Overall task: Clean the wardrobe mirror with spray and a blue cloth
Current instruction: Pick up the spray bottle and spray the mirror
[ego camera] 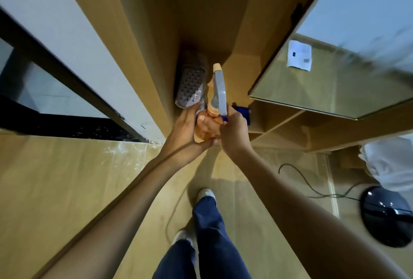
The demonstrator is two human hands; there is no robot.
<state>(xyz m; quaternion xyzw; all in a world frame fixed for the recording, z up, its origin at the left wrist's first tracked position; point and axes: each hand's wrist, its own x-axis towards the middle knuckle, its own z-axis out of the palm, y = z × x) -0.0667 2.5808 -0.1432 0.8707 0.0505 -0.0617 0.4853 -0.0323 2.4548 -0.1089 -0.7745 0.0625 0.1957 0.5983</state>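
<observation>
At the far left there is a dark window frame [55, 73] beside a pale wall [73, 32]. Next to it stands the open wooden wardrobe [201, 10], and low inside it lies a grey perforated slipper [191, 87]. In front of the wardrobe the left hand [186, 130] holds the body of the orange spray bottle [204, 130], with its fingers curled around the bottle from the left. The grey spray head [220, 91] points up and away from the person. The right hand [233, 132] is closed around the neck of the bottle, under the head. A blue cloth [242, 112] shows just behind this hand; if the hand holds it, one cannot tell. To the right is the wardrobe mirror [335, 82] on the open door, with a white label [299, 55] on it. On the floor at the far right lies a black round base [386, 216] with a thin cable [312, 187].
</observation>
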